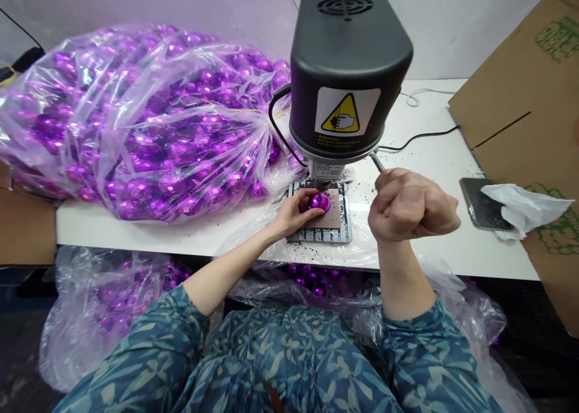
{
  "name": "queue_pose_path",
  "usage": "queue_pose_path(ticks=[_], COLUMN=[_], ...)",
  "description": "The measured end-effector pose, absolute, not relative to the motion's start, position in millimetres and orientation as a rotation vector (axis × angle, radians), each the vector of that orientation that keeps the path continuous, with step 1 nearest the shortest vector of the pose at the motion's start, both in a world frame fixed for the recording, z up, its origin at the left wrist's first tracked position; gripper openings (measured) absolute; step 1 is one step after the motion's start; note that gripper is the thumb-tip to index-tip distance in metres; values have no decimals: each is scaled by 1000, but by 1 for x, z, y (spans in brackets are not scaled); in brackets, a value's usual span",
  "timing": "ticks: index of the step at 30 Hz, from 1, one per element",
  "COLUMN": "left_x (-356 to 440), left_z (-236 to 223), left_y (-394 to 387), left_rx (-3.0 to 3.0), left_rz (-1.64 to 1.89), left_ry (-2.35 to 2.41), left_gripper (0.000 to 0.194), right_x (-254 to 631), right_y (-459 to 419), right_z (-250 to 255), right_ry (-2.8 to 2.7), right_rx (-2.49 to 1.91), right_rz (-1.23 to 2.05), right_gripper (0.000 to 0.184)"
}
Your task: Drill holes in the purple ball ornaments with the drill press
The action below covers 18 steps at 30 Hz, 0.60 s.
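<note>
While the left hand (294,211) pinches the bauble (319,202) under the drill (348,69), the right hand (409,205), fisted on the lever (377,161) at 3 o'clock, should feed slowly, fingers clear.

Drill press (350,69): centre of table (434,160), back edge.
Slotted plate (323,211): under drill head, on table.
Ball (319,202): on plate, left hand (294,211) around it.
Right hand (409,205): right of plate, on lever (377,161).
Bag of balls (136,123): left of drill.
Phone (484,203): far right, tissue (525,208) on it.
Cardboard box (529,117): right edge.
</note>
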<state>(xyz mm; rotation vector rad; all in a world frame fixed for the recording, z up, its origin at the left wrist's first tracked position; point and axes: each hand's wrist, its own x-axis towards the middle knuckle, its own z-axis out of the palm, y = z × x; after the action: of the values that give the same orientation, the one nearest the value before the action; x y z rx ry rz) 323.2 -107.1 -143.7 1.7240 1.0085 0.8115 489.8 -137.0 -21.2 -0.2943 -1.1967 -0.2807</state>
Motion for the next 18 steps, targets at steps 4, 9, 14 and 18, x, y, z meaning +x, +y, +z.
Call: queue_pose_path(ticks=[4, 9, 14, 18], left_x=[324, 324, 325, 328], left_z=[-146, -143, -137, -135], left_y=[-107, -108, -110, -111], left_rx=[1706, 1720, 1720, 1701], left_rz=[816, 807, 794, 806], left_ry=[990, 1013, 1053, 1067], left_gripper=[56, 52, 50, 48], right_x=[494, 496, 492, 485], right_y=[-134, -132, -140, -142], right_z=[-26, -30, -33, 0], right_ry=[-1249, -1295, -1305, -1133], right_rx=[-242, -176, -237, -509], right_rz=[-274, -315, -302, -186], right_gripper=[48, 45, 48, 55])
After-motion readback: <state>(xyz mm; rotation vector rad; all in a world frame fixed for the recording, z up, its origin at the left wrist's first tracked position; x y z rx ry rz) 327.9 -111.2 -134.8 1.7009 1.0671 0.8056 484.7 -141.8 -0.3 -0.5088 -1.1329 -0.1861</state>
